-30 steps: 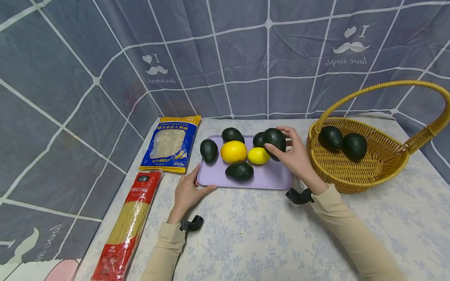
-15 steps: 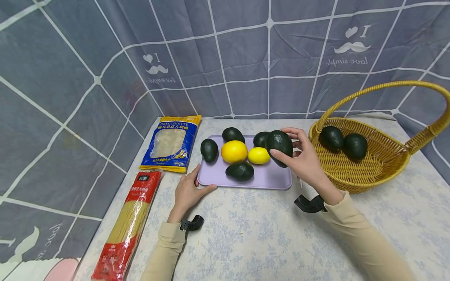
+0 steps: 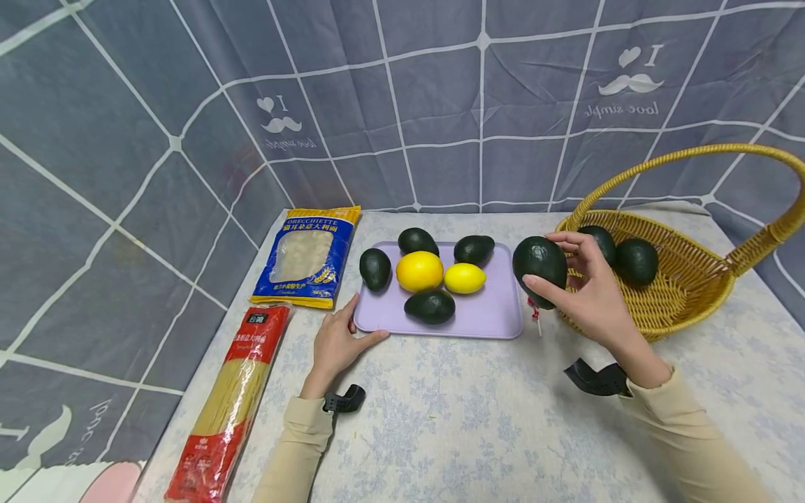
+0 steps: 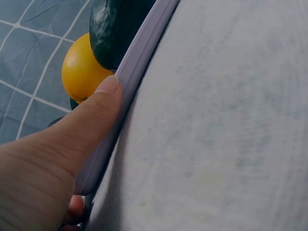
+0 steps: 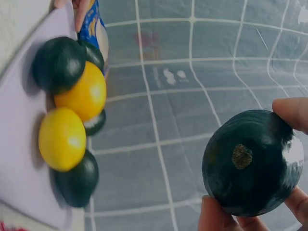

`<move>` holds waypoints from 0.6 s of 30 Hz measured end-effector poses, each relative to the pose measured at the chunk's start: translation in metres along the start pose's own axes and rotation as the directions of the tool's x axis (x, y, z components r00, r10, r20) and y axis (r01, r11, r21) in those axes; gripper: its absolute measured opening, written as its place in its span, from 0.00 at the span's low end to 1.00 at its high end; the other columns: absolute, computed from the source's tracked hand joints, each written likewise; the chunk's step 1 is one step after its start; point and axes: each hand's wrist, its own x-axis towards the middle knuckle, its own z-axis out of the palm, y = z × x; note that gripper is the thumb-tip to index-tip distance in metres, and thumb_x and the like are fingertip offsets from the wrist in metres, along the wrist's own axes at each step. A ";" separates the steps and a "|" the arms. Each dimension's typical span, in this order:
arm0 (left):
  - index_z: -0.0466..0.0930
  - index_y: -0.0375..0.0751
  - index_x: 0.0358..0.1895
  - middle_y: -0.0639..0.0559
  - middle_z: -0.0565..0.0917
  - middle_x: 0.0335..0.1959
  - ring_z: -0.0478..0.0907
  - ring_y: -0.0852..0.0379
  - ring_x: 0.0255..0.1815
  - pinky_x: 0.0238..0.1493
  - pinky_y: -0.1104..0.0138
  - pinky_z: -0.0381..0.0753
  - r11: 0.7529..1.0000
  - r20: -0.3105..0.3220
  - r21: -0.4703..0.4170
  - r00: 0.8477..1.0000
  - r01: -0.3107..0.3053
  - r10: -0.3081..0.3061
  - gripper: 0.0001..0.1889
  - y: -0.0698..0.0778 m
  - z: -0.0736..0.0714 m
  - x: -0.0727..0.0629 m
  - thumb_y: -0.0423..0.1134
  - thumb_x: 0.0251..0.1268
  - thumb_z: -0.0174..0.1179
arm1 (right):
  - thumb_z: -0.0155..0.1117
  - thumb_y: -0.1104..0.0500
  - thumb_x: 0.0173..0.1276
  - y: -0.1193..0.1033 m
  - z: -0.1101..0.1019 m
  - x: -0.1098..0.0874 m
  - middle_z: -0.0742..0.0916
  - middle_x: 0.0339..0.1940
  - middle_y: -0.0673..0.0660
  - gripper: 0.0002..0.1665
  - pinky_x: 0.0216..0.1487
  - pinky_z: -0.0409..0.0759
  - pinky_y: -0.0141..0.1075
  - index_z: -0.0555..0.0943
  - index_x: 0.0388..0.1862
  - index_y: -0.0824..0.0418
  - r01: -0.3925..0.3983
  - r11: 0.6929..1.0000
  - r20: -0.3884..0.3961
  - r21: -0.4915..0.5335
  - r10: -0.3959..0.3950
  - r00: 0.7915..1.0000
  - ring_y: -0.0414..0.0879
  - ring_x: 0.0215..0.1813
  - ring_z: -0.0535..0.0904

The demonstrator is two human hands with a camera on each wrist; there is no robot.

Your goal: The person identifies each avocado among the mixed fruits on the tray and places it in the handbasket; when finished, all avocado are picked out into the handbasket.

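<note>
Pale cloth with a faint blue floral print (image 3: 434, 433) covers the table I watch remotely; I read the tray as my dial, 12 o'clock pointing away from the wearer. Nearest, at 8 o'clock, lies a long red plastic packet of spaghetti (image 3: 228, 402). Also at 8, the left hand (image 3: 336, 342) touches a corner of the lilac rectangular tray (image 3: 484, 318), thumb and fingers spread either side of it; light pressure there seems enough. At 3 o'clock, just off the tray, the right hand (image 3: 594, 297) has its thumb and fingers curved round a glossy dark-green avocado (image 3: 539, 265), fingers only as wide as the fruit. I'd keep that hold firm but gentle, skin being slick, and carry it high enough to miss rims. Four more avocados and two yellow fruits sit on the tray. Farther at 3, a golden woven basket (image 3: 660, 302) contains two avocados (image 3: 636, 262); I'd lower rather than drop anything beside them. Behind everything hangs a grey-blue checked curtain (image 3: 440, 105).
</note>
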 end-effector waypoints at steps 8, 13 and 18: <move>0.62 0.40 0.71 0.52 0.67 0.23 0.62 0.51 0.30 0.29 0.63 0.56 1.000 -0.003 -0.003 1.000 -0.006 0.006 0.51 0.000 0.000 0.000 0.62 0.44 0.71 | 0.72 0.65 0.55 0.002 -0.031 -0.004 0.71 0.51 0.49 0.39 0.36 0.69 0.25 0.66 0.65 0.57 -0.066 0.992 -0.043 -0.108 0.062 0.997 0.43 0.41 0.73; 0.63 0.39 0.71 0.51 0.67 0.23 0.63 0.51 0.29 0.29 0.63 0.55 1.000 -0.002 -0.015 1.000 -0.010 0.010 0.51 0.000 0.000 0.000 0.62 0.44 0.71 | 0.72 0.64 0.57 0.011 -0.051 -0.004 0.71 0.51 0.49 0.39 0.35 0.69 0.23 0.65 0.65 0.56 -0.129 0.981 -0.055 -0.147 0.122 0.991 0.40 0.40 0.73; 0.62 0.39 0.71 0.51 0.67 0.23 0.63 0.51 0.29 0.29 0.63 0.55 1.000 0.003 -0.014 1.000 -0.010 0.010 0.51 0.000 0.000 0.000 0.61 0.44 0.71 | 0.72 0.61 0.58 0.019 -0.070 -0.003 0.71 0.51 0.49 0.38 0.34 0.68 0.23 0.64 0.65 0.54 -0.166 0.966 -0.070 -0.200 0.155 0.986 0.41 0.39 0.70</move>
